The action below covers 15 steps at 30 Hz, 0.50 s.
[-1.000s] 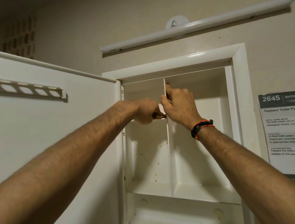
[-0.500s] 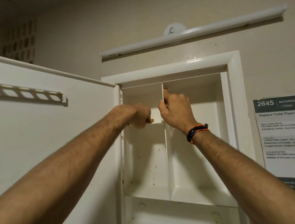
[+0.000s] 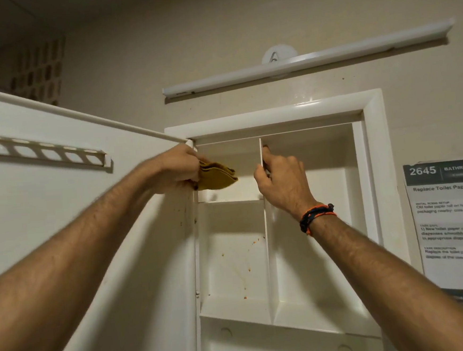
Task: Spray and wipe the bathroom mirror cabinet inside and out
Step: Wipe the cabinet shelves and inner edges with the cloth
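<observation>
My left hand (image 3: 178, 169) is gripping a folded yellow cloth (image 3: 216, 176) in the cabinet's (image 3: 376, 147) upper-left compartment. My right hand (image 3: 279, 180), just beside it, is pinching the vertical divider (image 3: 268, 255).

This is a bathroom. A white recessed cabinet (image 3: 376, 164) is set into a beige wall (image 3: 214, 38), its door (image 3: 62, 216) swung open to the left, with shelves and a vertical divider (image 3: 268, 255) inside. A tube light (image 3: 307, 58) runs above it. On the right, a printed sheet (image 3: 449, 213) reads "BATHROOM" and "Replace Toilet Paper".
</observation>
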### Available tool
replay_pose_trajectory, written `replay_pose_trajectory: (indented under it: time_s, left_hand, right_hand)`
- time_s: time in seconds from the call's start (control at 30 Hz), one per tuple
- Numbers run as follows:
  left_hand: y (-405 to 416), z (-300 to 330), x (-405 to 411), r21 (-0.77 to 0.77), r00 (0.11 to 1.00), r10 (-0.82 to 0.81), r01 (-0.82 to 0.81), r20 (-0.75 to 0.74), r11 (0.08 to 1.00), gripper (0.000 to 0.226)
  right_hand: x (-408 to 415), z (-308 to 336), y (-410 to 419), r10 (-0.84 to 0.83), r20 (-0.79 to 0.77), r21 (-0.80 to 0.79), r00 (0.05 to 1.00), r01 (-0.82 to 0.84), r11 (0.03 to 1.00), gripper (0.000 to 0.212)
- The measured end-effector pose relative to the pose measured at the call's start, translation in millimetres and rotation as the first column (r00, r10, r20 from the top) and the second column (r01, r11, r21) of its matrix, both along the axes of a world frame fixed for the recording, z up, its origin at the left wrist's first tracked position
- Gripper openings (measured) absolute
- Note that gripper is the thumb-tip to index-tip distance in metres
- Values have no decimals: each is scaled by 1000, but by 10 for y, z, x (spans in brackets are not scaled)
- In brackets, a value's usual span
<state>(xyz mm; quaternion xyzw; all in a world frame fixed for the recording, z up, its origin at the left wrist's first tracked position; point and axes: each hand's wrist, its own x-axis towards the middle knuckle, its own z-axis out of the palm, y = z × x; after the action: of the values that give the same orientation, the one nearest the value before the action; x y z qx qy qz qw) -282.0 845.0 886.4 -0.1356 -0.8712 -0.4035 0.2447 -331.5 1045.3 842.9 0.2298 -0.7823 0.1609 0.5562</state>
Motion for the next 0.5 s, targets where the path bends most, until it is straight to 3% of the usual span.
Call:
replay_pose_trajectory:
  time_s: [0.07,0.1,0.17,0.23,0.37,0.5]
  left_hand:
    - [121,-55,-138,304,995,93,-76,-40,950,41]
    - [199,-62,-217,375,989,136,-104,-59,921,44]
    - [347,-82,-367,431,966,235,-166,-112,887,49]
    - [477,-96,-457,460,928,344,-247,-139,853,39]
    - [704,-152,-615,366,873,463,-386,-152,847,12]
    - [849,-262,-749,108,875,432,-419,-219,902,18]
  right_hand:
    - [-8,-4,6,10,-6,0,1000,-10,1000,39]
    - [-15,-1,5,11,-11,-1,1000,-11,1000,40]
    - [-30,-3,9,13,-18,-2,1000,-13,1000,40]
    - [-54,-5,11,15,-29,-3,999,-15,1000,41]
    - [-110,-5,29,1,-63,-7,998,-1,1000,42]
    - [-135,-22,28,15,-79,-3,997,-16,1000,40]
